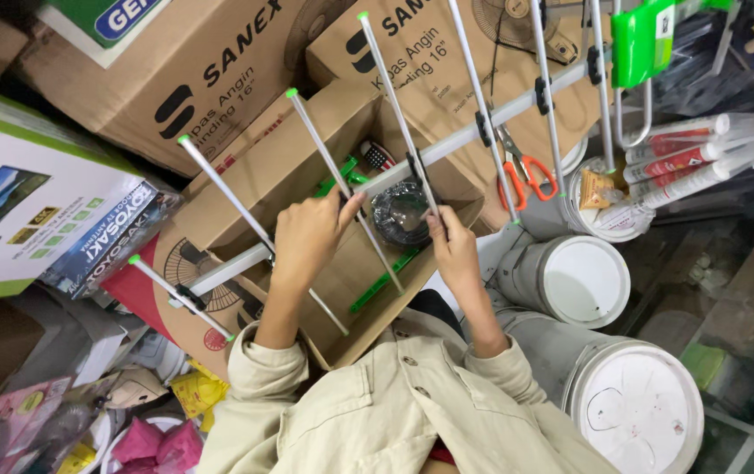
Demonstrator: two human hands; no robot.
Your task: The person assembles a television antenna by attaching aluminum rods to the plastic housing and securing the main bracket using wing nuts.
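A long grey antenna boom (465,139) runs from lower left to upper right, crossed by several thin metal rods with green tips. My left hand (308,235) grips one rod near where it meets the boom. My right hand (452,246) holds the lower end of the neighbouring rod (399,123). Below the boom lies an open cardboard box (342,114) with a black cable coil (401,213) and green plastic parts (382,281) inside. A green bracket (642,39) sits on the boom's far end.
Large cardboard cartons (219,61) are stacked behind. Orange-handled scissors (526,175) lie to the right, near a tub of small packets (603,197). Two white lidded buckets (583,281) stand at right, white tubes (702,158) above them. A printed box (34,202) is left.
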